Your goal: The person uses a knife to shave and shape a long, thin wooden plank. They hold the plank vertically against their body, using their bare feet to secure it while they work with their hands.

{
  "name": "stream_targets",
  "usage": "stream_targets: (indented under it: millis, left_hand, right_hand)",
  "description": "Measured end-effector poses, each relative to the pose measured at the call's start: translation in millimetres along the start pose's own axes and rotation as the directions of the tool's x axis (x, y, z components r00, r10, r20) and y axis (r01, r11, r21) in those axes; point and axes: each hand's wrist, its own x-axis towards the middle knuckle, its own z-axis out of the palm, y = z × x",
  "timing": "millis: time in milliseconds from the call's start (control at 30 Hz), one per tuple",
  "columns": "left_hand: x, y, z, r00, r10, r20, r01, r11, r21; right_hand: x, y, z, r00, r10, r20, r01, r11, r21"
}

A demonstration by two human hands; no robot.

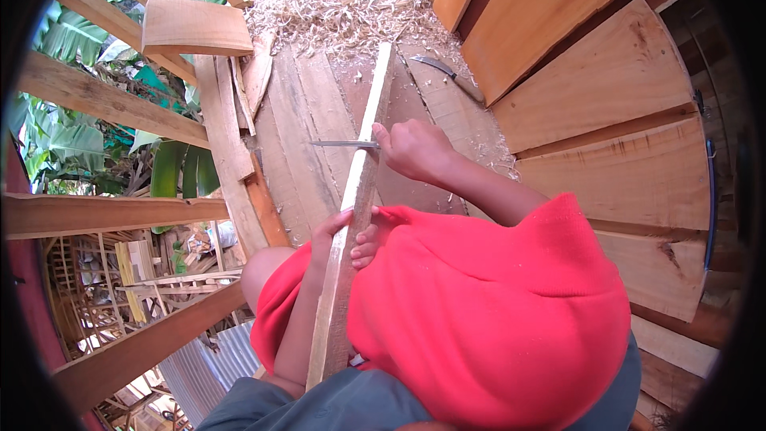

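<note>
A long, narrow wooden strip (369, 108) slants away from my lap across the plank floor, its pale upper face catching the light. My left hand (327, 229) is closed around its near half, with fingertips showing on the right side. Farther along, my right hand (415, 150) is closed in a grip at the strip's right edge. From that fist a thin knife (341, 144) points left, its blade lying across the strip's top; the fingers hide its handle.
A second knife (445, 69) with a curved blade lies on the floor (319, 96) to the far right. Curly wood shavings (343, 8) heap up at the back. Boards (606, 80) line the right side. On the left are a curved wooden block (196, 25) and open slats (120, 215).
</note>
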Motion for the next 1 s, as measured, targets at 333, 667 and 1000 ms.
stream_targets:
  millis: [333, 667, 1000]
  left_hand:
    - [0.8, -9.0, 2.8, 0.999, -0.002, 0.036, 0.004, 0.997, -0.072]
    - [2.5, -8.4, -7.5, 0.998, -0.041, 0.051, 0.047, 0.99, -0.134]
    - [-3.6, -9.8, 8.3, 0.998, -0.003, -0.069, 0.007, 0.998, 0.057]
  right_hand:
    - [-6.2, 42.5, 5.8, 0.96, -0.208, -0.187, 0.199, 0.978, -0.064]
    - [12.7, 48.1, 12.0, 0.898, -0.434, -0.071, 0.427, 0.9, -0.092]
    - [37.9, 81.3, 16.8, 0.95, -0.212, -0.227, 0.183, 0.973, -0.143]
